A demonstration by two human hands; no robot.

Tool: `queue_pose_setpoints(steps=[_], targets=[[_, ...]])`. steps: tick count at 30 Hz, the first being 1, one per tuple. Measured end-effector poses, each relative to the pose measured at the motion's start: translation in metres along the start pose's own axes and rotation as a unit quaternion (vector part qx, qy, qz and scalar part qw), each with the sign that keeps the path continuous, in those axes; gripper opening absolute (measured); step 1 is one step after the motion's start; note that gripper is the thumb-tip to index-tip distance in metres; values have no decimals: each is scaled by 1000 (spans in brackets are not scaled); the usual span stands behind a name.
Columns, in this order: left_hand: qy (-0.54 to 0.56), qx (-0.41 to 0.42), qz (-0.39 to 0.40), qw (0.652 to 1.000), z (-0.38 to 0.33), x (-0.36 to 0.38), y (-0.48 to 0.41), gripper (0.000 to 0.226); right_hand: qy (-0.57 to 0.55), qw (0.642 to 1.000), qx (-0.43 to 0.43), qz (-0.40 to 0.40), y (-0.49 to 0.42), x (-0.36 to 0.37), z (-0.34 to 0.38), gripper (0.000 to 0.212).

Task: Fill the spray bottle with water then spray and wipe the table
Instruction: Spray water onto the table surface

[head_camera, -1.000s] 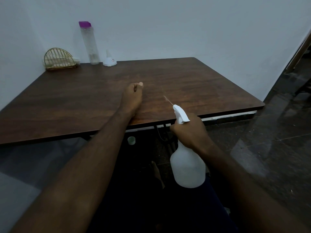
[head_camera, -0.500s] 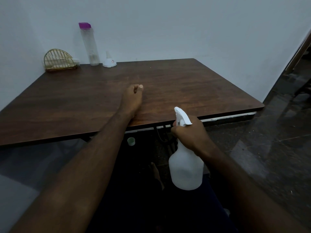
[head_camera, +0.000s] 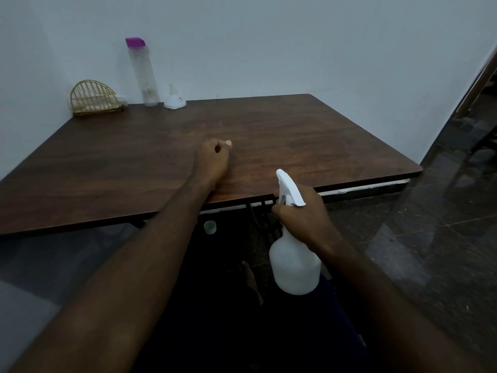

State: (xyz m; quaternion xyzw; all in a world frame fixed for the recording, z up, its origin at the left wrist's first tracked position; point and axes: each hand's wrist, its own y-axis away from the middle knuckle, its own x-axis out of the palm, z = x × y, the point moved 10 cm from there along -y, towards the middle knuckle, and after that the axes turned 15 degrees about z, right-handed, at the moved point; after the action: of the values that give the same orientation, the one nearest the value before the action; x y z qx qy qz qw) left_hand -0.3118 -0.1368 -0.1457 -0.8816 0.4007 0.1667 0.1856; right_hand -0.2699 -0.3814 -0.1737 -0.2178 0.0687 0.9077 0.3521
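Sprayer (head_camera: 294, 254) in the right hand (head_camera: 304, 215) is what we see first: a white plastic bottle with a white trigger head, held upright just off the near edge of the table (head_camera: 336, 135), its body hanging below the tabletop level in front of us. The fingers of that hand are curled round the neck under the trigger head, clamped on it, with the nozzle pointing up and away toward the tabletop. Our left hand (head_camera: 212, 161) rests on the dark wood surface near the front edge, just left of the sprayer; its fingers are curled in loosely with the thumb tip showing at the top, and we cannot tell whether they hold anything. At the far left corner, against the wall, we see a gold wire rack (head_camera: 92, 99), a tall clear bottle (head_camera: 142, 76) with a purple cap, and a small white funnel (head_camera: 174, 99) turned mouth down, all three close together and well apart from both hands. Below the table edge, on the dark floor, a small pale green cup (head_camera: 210, 227) sits between our forearms.
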Motion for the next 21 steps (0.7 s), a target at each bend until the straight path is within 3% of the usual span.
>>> queue_pose_setpoints(steps=[3, 5, 8, 11, 15, 21], targets=[[60, 38, 54, 996, -13, 16, 13, 22, -28, 1000, -9, 6, 2, 0, 4, 33], [132, 44, 137, 981, -18, 41, 25, 20, -50, 999, -17, 14, 1, 1, 5, 30], [254, 22, 295, 921, -30, 83, 46, 25, -61, 998, -24, 21, 0, -1, 8, 5], [317, 19, 371, 873, -42, 100, 57, 42, -84, 995, -27, 44, -2, 2, 12, 15], [369, 6, 382, 847, -42, 105, 58, 35, -113, 992, -18, 53, -4, 3, 11, 16], [371, -15, 319, 872, -34, 108, 54, 31, -68, 997, -19, 24, -4, 0, 11, 4]])
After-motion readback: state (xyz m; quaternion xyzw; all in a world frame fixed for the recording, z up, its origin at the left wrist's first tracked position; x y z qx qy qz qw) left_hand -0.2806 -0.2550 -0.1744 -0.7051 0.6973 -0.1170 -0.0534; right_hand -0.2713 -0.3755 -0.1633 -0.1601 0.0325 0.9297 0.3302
